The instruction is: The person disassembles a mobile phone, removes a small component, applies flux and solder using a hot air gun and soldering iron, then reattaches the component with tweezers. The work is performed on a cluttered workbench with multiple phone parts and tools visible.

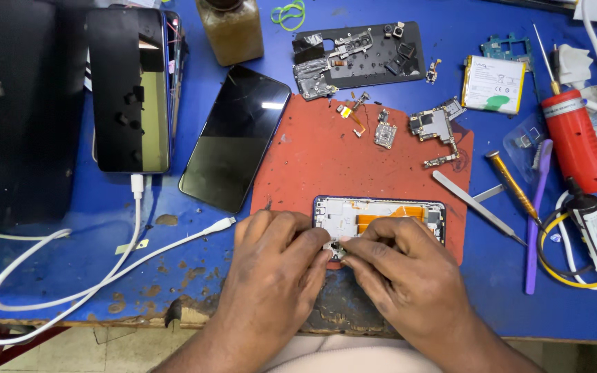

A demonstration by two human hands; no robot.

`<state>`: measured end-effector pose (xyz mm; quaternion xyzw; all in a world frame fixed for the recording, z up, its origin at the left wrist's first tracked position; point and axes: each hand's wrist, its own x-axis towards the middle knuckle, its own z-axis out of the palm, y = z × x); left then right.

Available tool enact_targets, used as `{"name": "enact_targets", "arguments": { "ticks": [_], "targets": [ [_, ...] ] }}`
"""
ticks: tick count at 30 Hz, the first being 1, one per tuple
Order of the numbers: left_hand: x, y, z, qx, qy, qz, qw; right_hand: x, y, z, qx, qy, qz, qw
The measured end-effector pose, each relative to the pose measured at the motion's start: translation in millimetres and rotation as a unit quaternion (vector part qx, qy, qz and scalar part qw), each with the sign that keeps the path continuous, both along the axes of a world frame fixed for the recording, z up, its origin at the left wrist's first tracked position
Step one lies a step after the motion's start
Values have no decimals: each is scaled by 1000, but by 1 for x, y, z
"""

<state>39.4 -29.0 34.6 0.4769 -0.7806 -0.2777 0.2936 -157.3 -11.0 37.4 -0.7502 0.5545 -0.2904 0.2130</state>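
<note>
- The opened phone frame [379, 215] lies flat on the red mat [312, 162], at the mat's near edge, close to the front of the blue surface [70, 276].
- Both hands meet at the frame's near edge, where a small dark part [335, 247] sits between the fingertips.
- The left hand [271, 269] comes in from the lower left, knuckles up, fingers curled and closed so that thumb and forefinger pinch at the small part.
- The right hand [402, 273] comes in from the lower right, its fingers bent and closed likewise, tips touching the same spot; which hand carries the part I cannot tell, as the fingertips hide it.
- To do this well, in my judgement, the heels of both hands should rest on the surface so only the fingertips move.
- Pressure should be light and straight down; the orange ribbon cable [390, 220] inside the frame lies just beside the fingers and would crease easily.
- The frame should stay flat on the mat, steadied by the spare fingers.
- Tweezers [477, 206] lie to the right, near the mat's edge, with a yellow-handled screwdriver [512, 184] and a purple pry tool [536, 221] beyond them.
- Loose circuit boards [435, 126] rest on the mat's far side, well apart from the hands.
- A black phone [235, 138] lies left of the mat, and a white cable [105, 269] trails across the surface.
</note>
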Motion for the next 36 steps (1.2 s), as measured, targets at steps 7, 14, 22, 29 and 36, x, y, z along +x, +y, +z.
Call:
{"name": "enact_targets", "arguments": {
  "ticks": [7, 14, 22, 29, 36],
  "targets": [
    [-5, -7, 7, 37, -43, -12, 998, -4, -3, -2, -2, -12, 13, 1000],
    [-7, -10, 11, 44, -54, -20, 997, -5, -5, -1, -6, -8, 19, 1000],
    [1, -9, 4, 46, -9, -7, 999, -5, -7, 1, -11, 2, 23, 1000],
    [7, -4, -5, 20, 13, -3, 1000, -1, -8, 1, -10, 10, 31, 999],
    [9, -1, -9, -4, 33, -14, 999, 3, -8, 1, 19, 10, 32, 999]
  ]
}}
